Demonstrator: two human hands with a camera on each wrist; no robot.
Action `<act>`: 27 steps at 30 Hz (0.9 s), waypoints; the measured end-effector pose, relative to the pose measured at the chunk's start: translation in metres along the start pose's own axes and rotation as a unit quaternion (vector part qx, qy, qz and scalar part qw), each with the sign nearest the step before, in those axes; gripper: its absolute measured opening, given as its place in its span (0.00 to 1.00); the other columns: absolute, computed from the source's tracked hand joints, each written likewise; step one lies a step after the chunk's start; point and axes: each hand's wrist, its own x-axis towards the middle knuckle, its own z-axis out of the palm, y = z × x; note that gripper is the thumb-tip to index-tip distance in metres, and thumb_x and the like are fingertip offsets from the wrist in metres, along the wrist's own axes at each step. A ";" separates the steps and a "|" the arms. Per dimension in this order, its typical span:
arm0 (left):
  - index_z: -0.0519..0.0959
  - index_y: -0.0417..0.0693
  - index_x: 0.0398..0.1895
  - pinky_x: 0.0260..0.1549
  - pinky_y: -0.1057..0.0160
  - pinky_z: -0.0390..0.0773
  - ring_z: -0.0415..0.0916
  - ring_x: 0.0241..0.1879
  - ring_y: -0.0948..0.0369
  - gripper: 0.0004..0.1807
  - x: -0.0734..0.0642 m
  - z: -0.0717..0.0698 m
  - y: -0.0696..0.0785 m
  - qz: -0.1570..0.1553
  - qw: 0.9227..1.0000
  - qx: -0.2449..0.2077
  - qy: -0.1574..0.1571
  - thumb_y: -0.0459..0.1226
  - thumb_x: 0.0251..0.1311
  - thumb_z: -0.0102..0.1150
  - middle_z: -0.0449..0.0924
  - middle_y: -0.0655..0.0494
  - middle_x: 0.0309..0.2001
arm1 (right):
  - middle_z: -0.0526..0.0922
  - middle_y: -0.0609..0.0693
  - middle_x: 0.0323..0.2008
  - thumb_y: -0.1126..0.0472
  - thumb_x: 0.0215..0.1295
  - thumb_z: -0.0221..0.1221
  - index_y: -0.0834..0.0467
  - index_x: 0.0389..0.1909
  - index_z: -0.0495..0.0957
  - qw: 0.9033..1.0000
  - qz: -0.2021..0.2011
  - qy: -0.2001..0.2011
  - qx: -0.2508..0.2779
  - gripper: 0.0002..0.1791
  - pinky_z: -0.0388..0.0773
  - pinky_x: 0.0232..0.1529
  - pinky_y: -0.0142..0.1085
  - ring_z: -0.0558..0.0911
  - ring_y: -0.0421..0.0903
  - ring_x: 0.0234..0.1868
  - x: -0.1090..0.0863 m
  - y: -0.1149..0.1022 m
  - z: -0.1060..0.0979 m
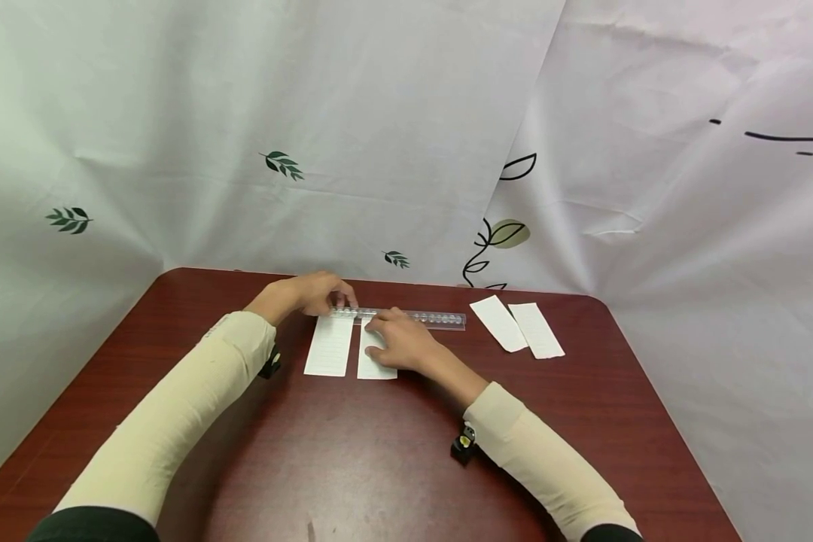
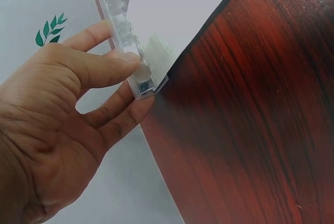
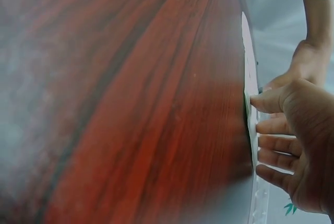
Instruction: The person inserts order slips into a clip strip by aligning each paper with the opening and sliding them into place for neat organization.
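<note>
A clear plastic ticket rail [image 1: 443, 319] with a row of round beads lies across the far part of the table. My left hand [image 1: 314, 292] pinches its left end, thumb on the beaded side and fingers behind, as the left wrist view shows. From the rail's left end a white paper slip [image 1: 329, 351] extends toward me, its top edge overlapped by the clear plastic. Beside it lies a second paper slip [image 1: 377, 372], partly hidden under my right hand [image 1: 406, 342]. The right fingers reach over the rail, and the thumb rests on this slip.
Two loose paper slips [image 1: 497, 322] lie at the far right, their lower parts close together. The reddish-brown table [image 1: 339, 459] ends just behind the rail, where a pale curtain [image 1: 230, 218] with leaf prints hangs. Both wrists wear small black cameras.
</note>
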 end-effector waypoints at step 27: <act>0.90 0.49 0.59 0.46 0.62 0.76 0.78 0.44 0.58 0.35 0.000 0.001 -0.001 0.006 1.000 0.016 0.010 0.16 0.51 0.52 0.85 0.51 0.45 | 0.86 0.47 0.69 0.39 0.74 0.66 0.49 0.68 0.88 1.000 -0.011 0.011 -0.015 0.28 0.88 0.64 0.49 0.82 0.48 0.69 0.010 -0.009 0.010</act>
